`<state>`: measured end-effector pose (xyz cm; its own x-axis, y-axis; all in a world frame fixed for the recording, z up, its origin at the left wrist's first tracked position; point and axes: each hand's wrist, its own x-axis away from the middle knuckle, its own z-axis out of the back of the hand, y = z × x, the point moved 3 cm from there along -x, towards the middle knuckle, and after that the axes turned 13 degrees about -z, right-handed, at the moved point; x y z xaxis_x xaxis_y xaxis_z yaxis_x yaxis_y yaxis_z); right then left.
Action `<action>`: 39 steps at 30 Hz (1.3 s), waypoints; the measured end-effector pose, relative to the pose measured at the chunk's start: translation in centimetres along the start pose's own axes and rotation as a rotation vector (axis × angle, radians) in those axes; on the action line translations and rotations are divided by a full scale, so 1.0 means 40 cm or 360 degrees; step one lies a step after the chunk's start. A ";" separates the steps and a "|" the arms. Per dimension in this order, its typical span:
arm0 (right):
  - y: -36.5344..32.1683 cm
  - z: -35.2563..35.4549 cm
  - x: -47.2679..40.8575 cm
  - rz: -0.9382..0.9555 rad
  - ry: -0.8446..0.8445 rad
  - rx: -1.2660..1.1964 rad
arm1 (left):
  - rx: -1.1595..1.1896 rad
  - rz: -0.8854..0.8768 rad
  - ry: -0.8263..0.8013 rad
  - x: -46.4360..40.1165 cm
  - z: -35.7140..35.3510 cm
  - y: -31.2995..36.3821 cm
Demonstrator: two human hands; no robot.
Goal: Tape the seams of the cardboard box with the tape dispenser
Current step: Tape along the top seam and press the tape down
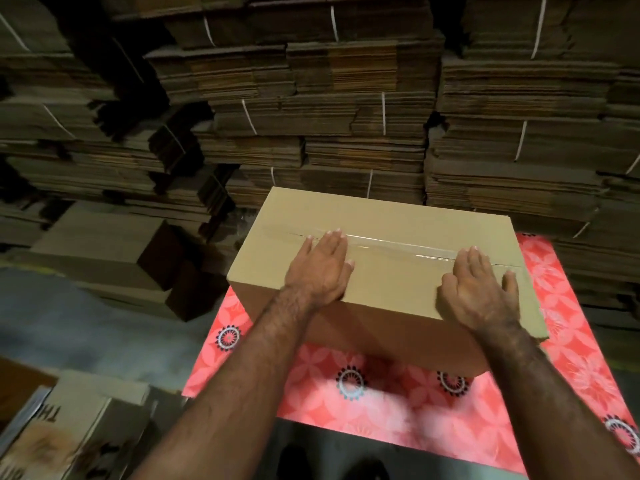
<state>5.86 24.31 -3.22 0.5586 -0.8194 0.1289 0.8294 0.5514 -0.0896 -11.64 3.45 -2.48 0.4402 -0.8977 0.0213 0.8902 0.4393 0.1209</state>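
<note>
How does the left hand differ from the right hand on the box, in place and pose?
The left hand lies nearer the box's middle, fingertips reaching the clear tape; the right hand lies near the box's right end. The left fingers are close together; the right ones are more spread. Both rest flat, palms down, holding nothing.

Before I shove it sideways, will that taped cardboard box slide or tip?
The cardboard box is low and wide, so it should slide, not tip. The patterned cloth beneath may bunch. Both hands, left hand and right hand, press flat without denting the top; weight unclear.
</note>
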 end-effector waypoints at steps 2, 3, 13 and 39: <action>-0.057 -0.004 0.007 -0.0060 -0.0006 -0.0056 | 0.0047 -0.0079 -0.0009 -0.022 -0.007 0.030; -0.084 -0.008 0.012 -0.0064 -0.0024 -0.0073 | 0.0073 -0.0080 -0.0018 -0.030 -0.007 0.032; -0.107 -0.027 0.020 -0.0065 0.0000 -0.0075 | 0.0026 -0.0069 0.0008 0.045 -0.009 -0.145; -0.603 -0.069 0.115 0.0674 -0.0226 -0.0082 | 0.0794 0.0466 0.0583 0.136 0.015 -0.370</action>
<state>-11.57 6.79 -3.20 0.8467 -0.4914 0.2040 0.5283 0.8221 -0.2123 -22.51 -7.95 -3.56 0.7440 -0.6364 -0.2038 0.6064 0.5149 0.6059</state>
